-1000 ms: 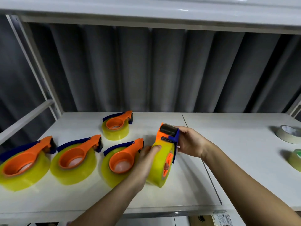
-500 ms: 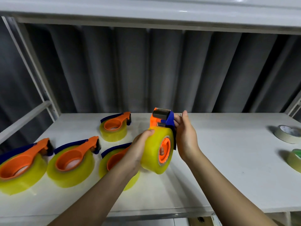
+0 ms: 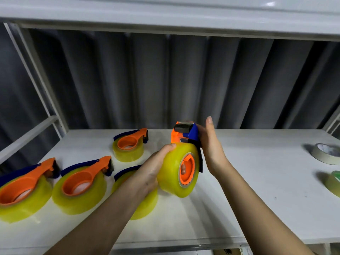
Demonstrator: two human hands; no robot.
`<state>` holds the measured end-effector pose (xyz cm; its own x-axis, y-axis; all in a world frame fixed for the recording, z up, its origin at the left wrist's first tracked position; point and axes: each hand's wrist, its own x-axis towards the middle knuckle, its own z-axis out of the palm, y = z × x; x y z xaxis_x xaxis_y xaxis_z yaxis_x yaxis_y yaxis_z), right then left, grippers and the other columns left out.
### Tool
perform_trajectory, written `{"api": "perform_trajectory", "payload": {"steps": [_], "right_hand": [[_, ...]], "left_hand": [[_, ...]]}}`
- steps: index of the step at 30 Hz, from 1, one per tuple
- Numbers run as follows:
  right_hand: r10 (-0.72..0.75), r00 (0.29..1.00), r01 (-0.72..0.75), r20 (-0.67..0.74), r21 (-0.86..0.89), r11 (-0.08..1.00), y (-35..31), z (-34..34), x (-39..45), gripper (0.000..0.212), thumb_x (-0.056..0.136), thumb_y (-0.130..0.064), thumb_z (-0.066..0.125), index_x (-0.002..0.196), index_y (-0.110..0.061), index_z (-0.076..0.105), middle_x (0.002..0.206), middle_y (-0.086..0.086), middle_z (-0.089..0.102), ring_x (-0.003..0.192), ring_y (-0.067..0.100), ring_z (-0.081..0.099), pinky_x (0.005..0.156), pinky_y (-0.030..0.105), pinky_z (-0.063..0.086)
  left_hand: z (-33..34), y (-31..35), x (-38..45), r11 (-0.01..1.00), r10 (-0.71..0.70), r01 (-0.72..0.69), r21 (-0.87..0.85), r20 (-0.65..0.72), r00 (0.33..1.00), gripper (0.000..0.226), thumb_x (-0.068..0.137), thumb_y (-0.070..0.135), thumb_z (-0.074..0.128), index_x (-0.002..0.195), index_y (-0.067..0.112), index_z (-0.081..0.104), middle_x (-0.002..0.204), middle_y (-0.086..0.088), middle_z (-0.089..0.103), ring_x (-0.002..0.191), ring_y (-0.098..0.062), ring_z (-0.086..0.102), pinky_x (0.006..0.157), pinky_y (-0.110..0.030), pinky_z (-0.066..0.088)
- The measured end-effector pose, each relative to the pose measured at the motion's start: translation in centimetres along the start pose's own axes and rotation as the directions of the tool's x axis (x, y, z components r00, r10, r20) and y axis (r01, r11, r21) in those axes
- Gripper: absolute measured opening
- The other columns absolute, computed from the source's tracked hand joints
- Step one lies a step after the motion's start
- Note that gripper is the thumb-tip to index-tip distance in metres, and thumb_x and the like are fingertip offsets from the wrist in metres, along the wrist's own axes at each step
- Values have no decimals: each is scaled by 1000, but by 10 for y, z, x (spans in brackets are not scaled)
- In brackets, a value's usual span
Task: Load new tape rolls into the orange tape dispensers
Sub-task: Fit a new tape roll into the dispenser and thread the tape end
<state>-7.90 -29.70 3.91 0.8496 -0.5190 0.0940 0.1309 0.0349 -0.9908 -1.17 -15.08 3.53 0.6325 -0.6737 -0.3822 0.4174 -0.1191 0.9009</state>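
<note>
I hold an orange tape dispenser [image 3: 179,136] with a yellow-clear tape roll [image 3: 172,170] on its hub, lifted above the white shelf [image 3: 248,190]. My left hand [image 3: 150,171] grips the roll from the left, fingers curled over its rim. My right hand [image 3: 209,144] presses against the dispenser's blue head from the right with the fingers stretched upward. Loaded dispensers lie flat on the shelf: one at the far left [image 3: 22,186], one beside it [image 3: 81,183], one at the back [image 3: 129,146], and one [image 3: 145,203] partly hidden under my left forearm.
A beige tape roll [image 3: 325,153] and a greenish roll [image 3: 334,183] lie at the right edge of the shelf. A white frame post [image 3: 35,78] rises at the left, and another shelf [image 3: 165,13] spans overhead. Grey corrugated wall stands behind.
The held dispenser has been lifted off the shelf and turned so the roll's orange hub faces right. My right hand's fingers have straightened upward along the head.
</note>
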Motion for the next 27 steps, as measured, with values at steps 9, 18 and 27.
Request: {"api": "perform_trajectory", "payload": {"steps": [9,18,27], "right_hand": [[35,999,-37,28,52,998,-2,-1,5,59,99,-53,19,107,-19,65,85,-2,72,72,2,70,57,12,52],[23,998,-23,-56,10,1000,-3,3,2,50,97,-55,27,97,-27,68,89,-1,74,82,9,71,66,19,56],[-31,988,30,-149,-9,1000,-5,12,-2,55,86,-67,41,105,-25,70,101,8,73,101,26,67,98,49,49]], "left_hand": [[1,5,8,1000,24,-24,17,48,999,33,86,51,56,102,24,67,84,-7,75,82,-26,70,78,-39,57],[2,11,6,1000,-17,17,-5,110,994,40,86,48,58,112,19,67,98,-13,73,84,-28,69,81,-41,55],[7,17,4,1000,6,-4,-13,159,987,40,88,46,56,115,19,65,105,-16,70,92,-30,67,92,-46,52]]}}
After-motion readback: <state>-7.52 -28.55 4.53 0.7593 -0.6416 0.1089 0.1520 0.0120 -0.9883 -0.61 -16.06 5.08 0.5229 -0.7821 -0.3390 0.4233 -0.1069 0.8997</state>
